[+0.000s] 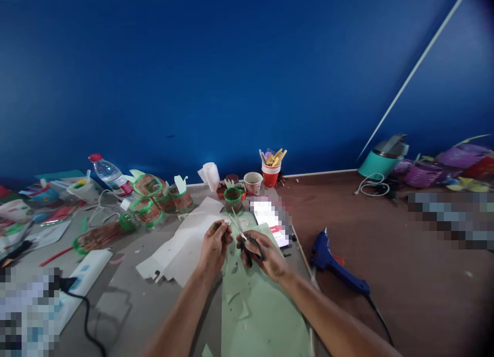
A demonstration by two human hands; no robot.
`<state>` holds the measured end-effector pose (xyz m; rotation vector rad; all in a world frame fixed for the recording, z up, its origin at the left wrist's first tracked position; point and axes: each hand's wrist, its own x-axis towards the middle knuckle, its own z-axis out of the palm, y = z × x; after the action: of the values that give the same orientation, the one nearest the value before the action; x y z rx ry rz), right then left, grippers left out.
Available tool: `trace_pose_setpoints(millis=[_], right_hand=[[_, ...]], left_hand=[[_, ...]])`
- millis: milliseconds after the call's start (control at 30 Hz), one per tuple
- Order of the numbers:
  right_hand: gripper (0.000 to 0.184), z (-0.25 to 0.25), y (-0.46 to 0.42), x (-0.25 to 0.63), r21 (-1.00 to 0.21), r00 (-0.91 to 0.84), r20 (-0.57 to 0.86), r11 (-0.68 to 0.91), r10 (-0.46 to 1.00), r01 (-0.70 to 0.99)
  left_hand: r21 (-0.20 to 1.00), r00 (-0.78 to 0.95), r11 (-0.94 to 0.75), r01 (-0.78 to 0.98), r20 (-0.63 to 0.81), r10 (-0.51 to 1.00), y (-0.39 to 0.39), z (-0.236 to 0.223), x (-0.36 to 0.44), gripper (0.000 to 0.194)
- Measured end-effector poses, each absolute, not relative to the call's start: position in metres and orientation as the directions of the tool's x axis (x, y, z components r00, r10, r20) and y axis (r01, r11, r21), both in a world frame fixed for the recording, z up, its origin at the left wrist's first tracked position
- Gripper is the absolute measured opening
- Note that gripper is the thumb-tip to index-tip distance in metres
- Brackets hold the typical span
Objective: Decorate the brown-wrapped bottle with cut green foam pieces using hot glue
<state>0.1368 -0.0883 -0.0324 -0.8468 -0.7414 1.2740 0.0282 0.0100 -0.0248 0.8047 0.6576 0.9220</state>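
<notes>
My right hand [270, 256] grips a pair of scissors [255, 248] by the black handles, with the blades pointing up and to the left. Close beside the blades, my left hand [213, 246] pinches a small whitish scrap of paper [227, 221]. Whether the blades touch that scrap I cannot tell. Beneath both hands lies a pale green sheet [270, 316] with several cut-off bits on it. A white sheet [185, 238] with ragged edges rests to the left of my left hand.
A blue glue gun [335, 264] lies on the brown table at right, its cord trailing forward. Behind my hands stand a small green-rimmed pot [233, 198], a patterned paper cup [252, 183] and a red cup [271, 177] of wooden sticks. A plastic bottle [111, 177] leans at left.
</notes>
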Motion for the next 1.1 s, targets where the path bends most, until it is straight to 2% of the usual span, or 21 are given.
trace_pose_setpoints(millis=[133,267,800,1100], right_hand=[[0.039,-0.024,-0.089,0.133,-0.944,0.201,-0.078,-0.008,0.976,-0.329],[0.035,-0.022,-0.088,0.129,-0.966,0.229,-0.125,-0.066,0.965,-0.25],[0.024,-0.027,-0.088,0.126,-1.0,0.291,0.021,0.025,0.957,-0.011],[0.025,-0.023,-0.088,0.126,-0.999,0.291,0.038,0.039,0.956,0.004]], left_hand=[[0.83,0.461,0.375,-0.414,-0.164,0.872,0.008,-0.021,0.029,0.033],[0.835,0.477,0.385,-0.393,-0.173,0.862,0.005,-0.017,0.029,0.034],[0.863,0.52,0.372,-0.34,-0.157,0.84,0.002,-0.02,0.03,0.029],[0.875,0.521,0.364,-0.32,-0.158,0.839,0.002,-0.024,0.03,0.028]])
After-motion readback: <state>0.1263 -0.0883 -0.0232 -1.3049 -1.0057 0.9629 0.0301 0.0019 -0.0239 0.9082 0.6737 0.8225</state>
